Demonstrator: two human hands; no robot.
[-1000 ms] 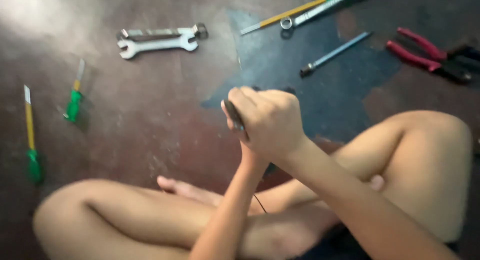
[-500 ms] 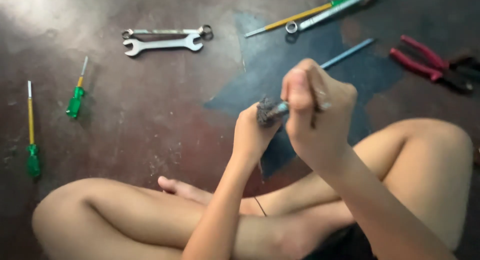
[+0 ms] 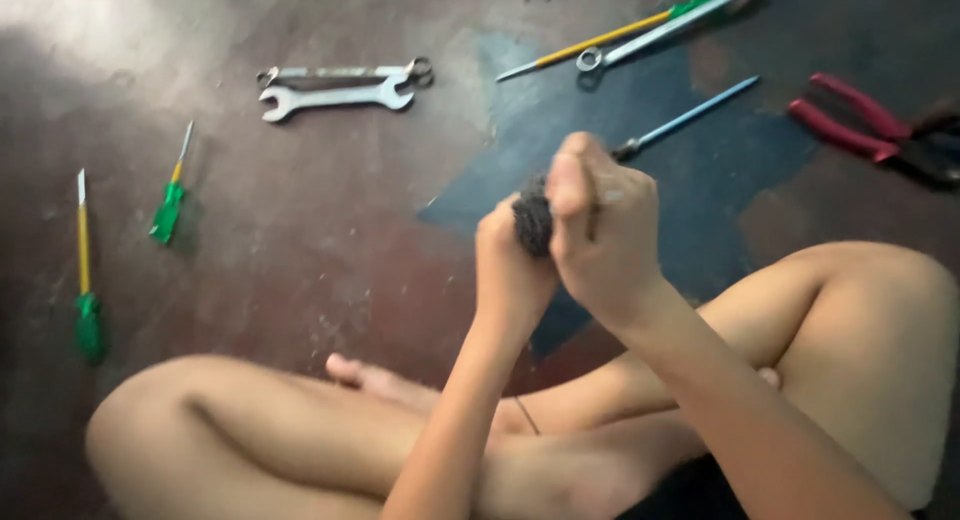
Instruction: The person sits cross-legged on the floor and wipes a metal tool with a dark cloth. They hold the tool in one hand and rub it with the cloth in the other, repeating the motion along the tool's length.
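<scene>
Gripping a dark wad of steel wool [image 3: 532,220] in my left hand [image 3: 512,270], fingers curled shut; my right hand [image 3: 600,240] fists a thin tool, mostly hidden. Risk: with both raised above my crossed legs, the wad could slip free.

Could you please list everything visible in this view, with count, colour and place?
Open-ended steel spanners: two, silver, floor, upper left.
Small green-handled screwdriver: one, floor, left.
Long yellow-shafted screwdriver: one, green handle, far left.
Long yellow and green tools: two, top centre.
Blue-shafted driver: one, beyond the hands.
Red-handled pliers: one, right.
Dark wiry pad: one, grey, between the hands.
Left hand: grips the pad.
Right hand: fist around a thin tool, unclear.
</scene>
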